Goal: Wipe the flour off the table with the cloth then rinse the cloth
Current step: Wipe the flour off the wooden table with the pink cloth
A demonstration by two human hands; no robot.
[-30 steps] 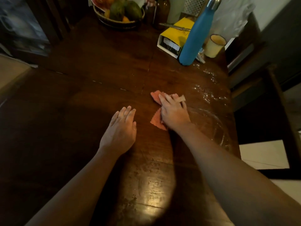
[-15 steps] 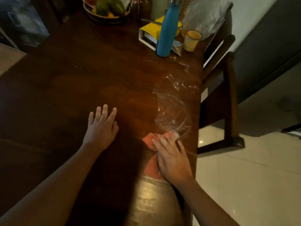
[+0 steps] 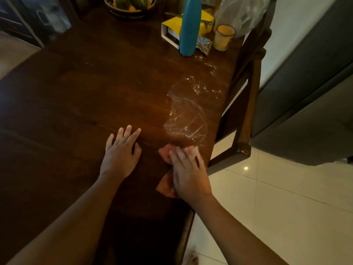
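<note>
Pink cloth and smeared flour by the table's right edge.
The salmon-pink cloth (image 3: 165,186) lies rumpled on the dark wooden table (image 3: 91,96), close to its right edge, mostly covered by the right hand (image 3: 188,175) pressed flat on it; bits show past the fingertips and beside the wrist. Just beyond it the flour (image 3: 186,119) spreads in thin white arcs, thinning to specks toward the far right corner.

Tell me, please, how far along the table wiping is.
Done: swirled wipe marks cross the flour patch, so some passes have been made. In hand: the right hand presses flat on the pink cloth at the edge of the table; the left hand rests flat beside it. Left: flour streaks up toward the blue bottle, then rinsing.
</note>
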